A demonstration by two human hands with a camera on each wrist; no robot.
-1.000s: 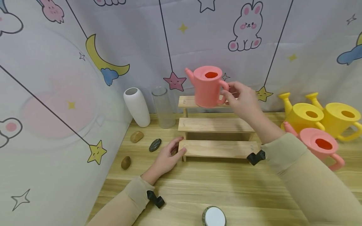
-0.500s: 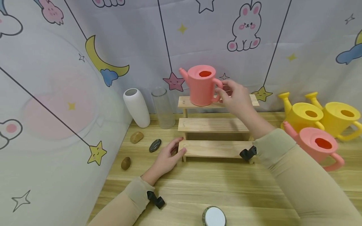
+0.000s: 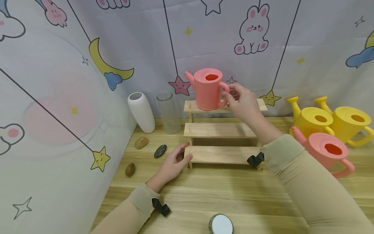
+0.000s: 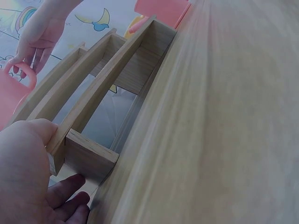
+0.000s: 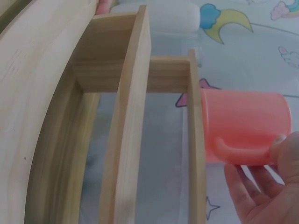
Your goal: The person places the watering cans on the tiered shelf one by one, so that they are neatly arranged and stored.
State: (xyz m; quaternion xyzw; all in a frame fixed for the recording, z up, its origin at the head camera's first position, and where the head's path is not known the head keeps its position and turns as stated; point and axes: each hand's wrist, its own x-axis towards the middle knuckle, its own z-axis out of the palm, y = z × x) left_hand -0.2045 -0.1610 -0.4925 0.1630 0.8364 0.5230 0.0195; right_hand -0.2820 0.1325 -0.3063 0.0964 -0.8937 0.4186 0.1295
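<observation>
A pink watering can [image 3: 205, 92] stands upright on the top step of a three-step wooden display stand [image 3: 222, 130], toward its left end, its spout pointing left. My right hand [image 3: 243, 100] pinches the can's handle between thumb and fingers. In the right wrist view the base of the can [image 5: 247, 121] meets the top board. My left hand [image 3: 172, 162] grips the left end of the lowest step. In the left wrist view its thumb lies on the board of the stand [image 4: 88, 107] and the other fingers reach round the end below.
Right of the stand are two yellow watering cans [image 3: 317, 118] and another pink watering can [image 3: 328, 148]. A white vase [image 3: 141, 112] and a clear glass vase [image 3: 169, 113] stand left, with stones [image 3: 160, 150] before them. A white-lidded jar [image 3: 222, 224] is at the front.
My right hand has moved the pink watering can slightly left and lowered it onto the top step. The left hand has stayed on the stand's lowest step.
</observation>
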